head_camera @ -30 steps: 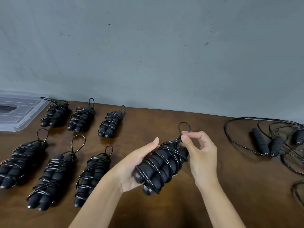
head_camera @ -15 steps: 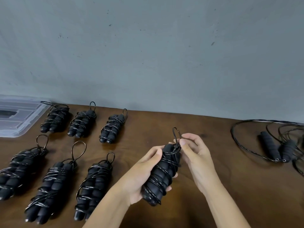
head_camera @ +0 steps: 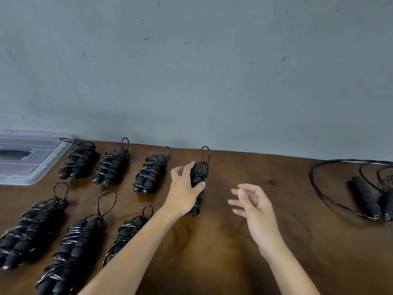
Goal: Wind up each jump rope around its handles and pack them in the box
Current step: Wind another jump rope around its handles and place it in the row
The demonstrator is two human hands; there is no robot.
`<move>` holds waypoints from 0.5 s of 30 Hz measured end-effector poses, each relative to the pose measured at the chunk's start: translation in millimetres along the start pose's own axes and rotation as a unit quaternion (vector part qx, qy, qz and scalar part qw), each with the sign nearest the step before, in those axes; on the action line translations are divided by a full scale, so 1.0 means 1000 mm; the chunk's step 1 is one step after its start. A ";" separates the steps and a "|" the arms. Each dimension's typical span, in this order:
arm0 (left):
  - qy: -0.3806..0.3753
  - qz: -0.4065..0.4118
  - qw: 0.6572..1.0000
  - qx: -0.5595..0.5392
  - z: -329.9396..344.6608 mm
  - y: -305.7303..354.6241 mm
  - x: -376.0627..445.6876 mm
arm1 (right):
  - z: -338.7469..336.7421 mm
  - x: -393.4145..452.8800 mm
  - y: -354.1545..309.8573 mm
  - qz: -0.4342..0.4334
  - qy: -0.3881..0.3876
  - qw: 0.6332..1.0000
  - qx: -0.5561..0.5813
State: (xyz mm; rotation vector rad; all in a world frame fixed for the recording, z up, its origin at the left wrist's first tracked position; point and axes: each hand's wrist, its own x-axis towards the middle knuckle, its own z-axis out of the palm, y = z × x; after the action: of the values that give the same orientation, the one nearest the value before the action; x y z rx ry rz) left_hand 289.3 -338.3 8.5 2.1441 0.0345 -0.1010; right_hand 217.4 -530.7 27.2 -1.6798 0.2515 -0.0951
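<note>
- Wound jump rope (head_camera: pixel 198 184) lies on the bench (head_camera: pixel 234 241), fourth in the far row; the left hand (head_camera: pixel 184 191) has its grip round it, fingers and thumb curled on the bundle.
- Right hand (head_camera: pixel 252 201) hovers just beside, grip loose, fingers relaxed, holding nothing.
- Wound bundles counted: seven, four in the far row and three (head_camera: pixel 76 237) nearer.
- Unwound ropes (head_camera: pixel 365 196) lie at far right; their number cannot be told.
- One clear box (head_camera: pixel 32 165) sits at far left.
</note>
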 end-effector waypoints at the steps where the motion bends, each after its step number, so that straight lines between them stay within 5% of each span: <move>1: 0.007 0.003 0.999 0.039 0.003 -0.002 0.011 | -0.001 0.000 0.001 0.002 0.000 1.000 -0.005; 6: 0.020 -0.009 0.980 0.197 0.021 0.002 0.046 | -0.011 0.000 0.004 0.017 0.014 1.000 -0.003; 15: 0.007 -0.018 0.963 0.270 0.042 0.001 0.054 | -0.025 -0.001 0.005 0.019 0.026 0.999 -0.017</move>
State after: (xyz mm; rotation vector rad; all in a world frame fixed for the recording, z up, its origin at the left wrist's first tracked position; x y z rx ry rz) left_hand 340.9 -374.7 -17.6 2.6908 0.0586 -0.1265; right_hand 210.1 -555.3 25.2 -1.7071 0.3263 -0.1057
